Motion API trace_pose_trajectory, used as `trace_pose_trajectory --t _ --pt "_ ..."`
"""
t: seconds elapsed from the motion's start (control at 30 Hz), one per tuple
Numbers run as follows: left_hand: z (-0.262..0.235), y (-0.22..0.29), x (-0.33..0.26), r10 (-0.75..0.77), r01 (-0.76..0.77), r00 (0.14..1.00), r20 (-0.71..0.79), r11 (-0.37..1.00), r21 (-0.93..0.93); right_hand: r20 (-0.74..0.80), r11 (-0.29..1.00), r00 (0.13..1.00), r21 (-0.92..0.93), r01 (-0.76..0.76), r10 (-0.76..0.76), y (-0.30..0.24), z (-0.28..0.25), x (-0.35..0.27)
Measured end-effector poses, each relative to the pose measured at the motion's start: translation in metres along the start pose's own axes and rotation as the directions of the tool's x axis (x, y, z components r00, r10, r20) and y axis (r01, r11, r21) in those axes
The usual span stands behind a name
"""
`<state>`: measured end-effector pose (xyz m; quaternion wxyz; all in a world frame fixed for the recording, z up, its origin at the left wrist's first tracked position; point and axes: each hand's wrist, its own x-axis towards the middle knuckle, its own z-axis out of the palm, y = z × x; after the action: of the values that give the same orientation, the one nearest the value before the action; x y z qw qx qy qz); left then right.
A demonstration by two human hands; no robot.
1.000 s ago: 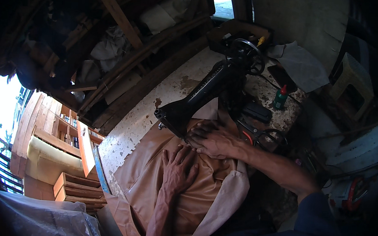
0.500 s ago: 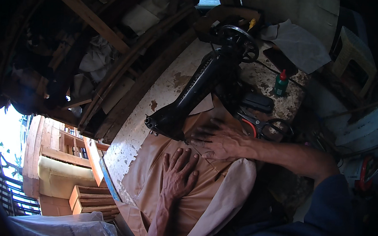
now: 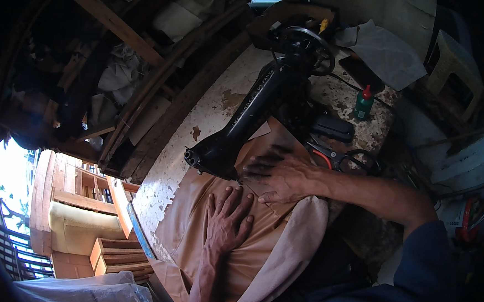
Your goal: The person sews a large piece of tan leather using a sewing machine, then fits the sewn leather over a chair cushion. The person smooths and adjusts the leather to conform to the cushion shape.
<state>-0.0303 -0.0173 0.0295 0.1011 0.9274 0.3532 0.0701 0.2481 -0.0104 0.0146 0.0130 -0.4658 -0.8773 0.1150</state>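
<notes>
Brown leatherette [image 3: 193, 225] is held flat on the table [image 3: 199, 126] under the black sewing machine [image 3: 249, 118], both grips spread: left hand [image 3: 226, 222] behind, right hand [image 3: 279, 175] beside the needle. Feeding seemingly calls for steady, even guiding.
</notes>
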Motion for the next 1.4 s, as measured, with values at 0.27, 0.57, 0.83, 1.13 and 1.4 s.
trace_pose_trajectory --t 0.27,0.57,0.83,1.13,1.4 --pt "0.000 -0.013 0.007 -0.015 0.016 1.000 0.010 1.000 -0.008 0.028 1.000 1.000 0.001 0.008 -0.008 0.008 0.000 0.012" --pt "-0.011 -0.017 0.016 -0.031 0.031 0.999 0.032 0.999 0.007 0.030 0.998 0.998 -0.033 0.047 -0.046 0.014 -0.001 0.028" --pt "-0.002 0.010 0.002 0.004 0.004 0.998 0.070 0.994 -0.110 0.083 0.998 0.996 -0.046 0.035 -0.031 0.006 -0.006 0.019" --pt "0.001 -0.007 -0.003 0.042 -0.036 0.997 0.070 0.996 -0.079 0.232 1.000 0.973 0.014 0.021 -0.024 0.013 -0.028 0.030" --pt "-0.001 -0.020 0.002 0.061 -0.058 0.997 0.039 0.995 -0.087 0.113 0.995 0.992 0.092 0.038 -0.048 0.019 -0.020 0.034"
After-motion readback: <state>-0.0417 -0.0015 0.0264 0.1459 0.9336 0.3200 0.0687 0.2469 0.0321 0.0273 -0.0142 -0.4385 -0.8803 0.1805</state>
